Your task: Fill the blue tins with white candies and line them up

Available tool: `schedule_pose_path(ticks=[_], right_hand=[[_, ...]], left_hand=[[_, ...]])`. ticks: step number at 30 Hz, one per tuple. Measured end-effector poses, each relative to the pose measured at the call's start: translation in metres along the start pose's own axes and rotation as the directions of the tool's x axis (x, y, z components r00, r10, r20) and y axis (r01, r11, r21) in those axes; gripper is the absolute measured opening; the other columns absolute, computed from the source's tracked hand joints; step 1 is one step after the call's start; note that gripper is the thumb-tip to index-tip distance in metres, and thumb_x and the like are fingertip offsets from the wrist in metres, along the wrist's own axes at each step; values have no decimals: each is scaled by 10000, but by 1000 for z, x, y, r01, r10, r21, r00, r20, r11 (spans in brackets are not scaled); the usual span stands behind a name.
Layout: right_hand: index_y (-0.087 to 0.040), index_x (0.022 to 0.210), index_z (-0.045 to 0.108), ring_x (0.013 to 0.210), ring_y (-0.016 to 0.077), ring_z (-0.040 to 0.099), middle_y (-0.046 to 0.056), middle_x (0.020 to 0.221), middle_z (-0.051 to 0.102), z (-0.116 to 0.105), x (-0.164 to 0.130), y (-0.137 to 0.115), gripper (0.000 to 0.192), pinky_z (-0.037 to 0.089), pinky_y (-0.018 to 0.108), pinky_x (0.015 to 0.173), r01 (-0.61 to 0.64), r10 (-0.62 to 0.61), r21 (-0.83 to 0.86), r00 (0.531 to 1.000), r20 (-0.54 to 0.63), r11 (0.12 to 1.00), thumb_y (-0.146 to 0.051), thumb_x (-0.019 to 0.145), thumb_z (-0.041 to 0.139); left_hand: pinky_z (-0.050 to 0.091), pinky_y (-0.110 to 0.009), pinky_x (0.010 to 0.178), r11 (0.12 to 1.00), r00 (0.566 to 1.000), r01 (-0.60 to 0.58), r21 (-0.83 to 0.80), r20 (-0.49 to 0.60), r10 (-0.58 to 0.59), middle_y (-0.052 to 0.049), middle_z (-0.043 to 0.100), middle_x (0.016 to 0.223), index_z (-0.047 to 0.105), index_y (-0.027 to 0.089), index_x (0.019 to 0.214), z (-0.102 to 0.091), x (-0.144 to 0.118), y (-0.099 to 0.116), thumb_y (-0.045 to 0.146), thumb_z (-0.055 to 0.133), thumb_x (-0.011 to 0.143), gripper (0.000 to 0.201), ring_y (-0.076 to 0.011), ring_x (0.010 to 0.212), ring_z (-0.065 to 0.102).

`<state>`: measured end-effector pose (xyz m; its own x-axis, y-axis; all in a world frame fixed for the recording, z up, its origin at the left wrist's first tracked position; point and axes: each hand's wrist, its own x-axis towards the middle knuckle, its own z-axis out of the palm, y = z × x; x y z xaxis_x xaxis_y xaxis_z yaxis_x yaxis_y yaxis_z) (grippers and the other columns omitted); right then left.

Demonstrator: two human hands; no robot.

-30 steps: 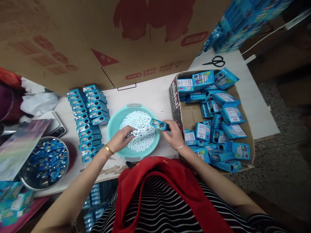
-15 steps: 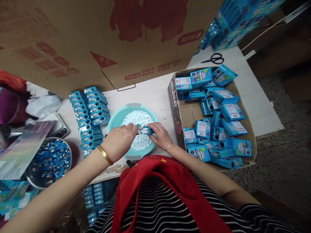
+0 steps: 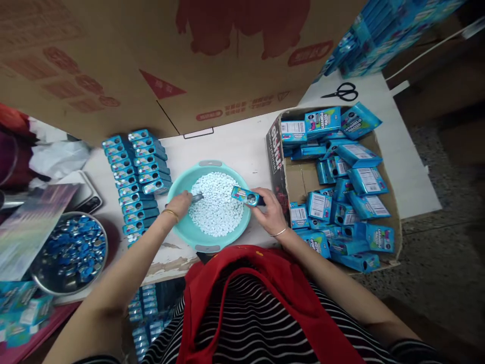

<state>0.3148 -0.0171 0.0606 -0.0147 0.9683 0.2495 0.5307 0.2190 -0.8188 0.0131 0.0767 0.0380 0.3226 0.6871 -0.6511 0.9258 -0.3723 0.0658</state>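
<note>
My left hand (image 3: 179, 204), wearing a gold bangle, is closed around a small grey scoop (image 3: 197, 197) at the left side of a turquoise basin (image 3: 181, 222). Small white candies (image 3: 217, 210) fill much of the basin, and the scoop's tip reaches over them. Over the basin's right rim, my right hand (image 3: 272, 212) grips a small blue candy box (image 3: 245, 195) by its right end. A dark round hole shows in the box's upward face. The fingers partly cover that end of the box.
On the right stands a cardboard tray (image 3: 278, 167) of blue boxes. Two rows of blue boxes (image 3: 138, 210) line the left. A metal bowl (image 3: 106, 247) holds blue caps. Scissors (image 3: 344, 92) lie at the back, beside a large carton (image 3: 235, 76).
My hands have moved apart. The left has drawn back leftward with the scoop; the right has shifted right with the box, whose holed end now shows.
</note>
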Motion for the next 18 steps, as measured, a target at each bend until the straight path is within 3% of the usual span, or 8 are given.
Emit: schedule_pose_path(ticks=[5, 10, 14, 18], right_hand=[[-229, 1146, 550, 995, 252, 602, 87, 1062, 633, -11, 2, 3, 302, 498, 433, 883, -72, 71, -47, 997, -34, 996, -291, 854, 599], [-217, 1142, 549, 1006, 247, 600, 89, 1067, 627, -15, 1, 5, 307, 486, 424, 900, -104, 103, -42, 994, -28, 994, -294, 852, 612], [-220, 1144, 542, 1001, 245, 601, 82, 1070, 630, -16, -2, 9, 314, 483, 421, 901, -129, 127, -62, 991, -38, 990, -302, 849, 611], [-219, 1135, 542, 993, 247, 602, 84, 1060, 633, -16, -3, 9, 314, 487, 419, 889, -125, 122, -68, 992, -38, 990, -328, 850, 614]], left_hand=[[439, -342, 929, 969, 979, -206, -137, -33, 203, -144, 586, 1131, 574, 119, 1077, 25, 41, 16, 67, 408, 845, 290, -240, 1049, 578], [441, -323, 917, 895, 933, -360, -265, -103, 345, -113, 592, 1078, 579, 144, 962, 43, 63, 49, 24, 448, 768, 263, -221, 1006, 572], [461, -325, 869, 839, 908, -419, -346, -161, 387, -96, 596, 1012, 564, 146, 950, 45, 55, 57, 51, 454, 770, 231, -209, 932, 573], [470, -320, 850, 791, 887, -462, -401, -233, 400, -93, 583, 1040, 527, 149, 1084, 28, 23, 48, 173, 475, 858, 234, -189, 909, 571]])
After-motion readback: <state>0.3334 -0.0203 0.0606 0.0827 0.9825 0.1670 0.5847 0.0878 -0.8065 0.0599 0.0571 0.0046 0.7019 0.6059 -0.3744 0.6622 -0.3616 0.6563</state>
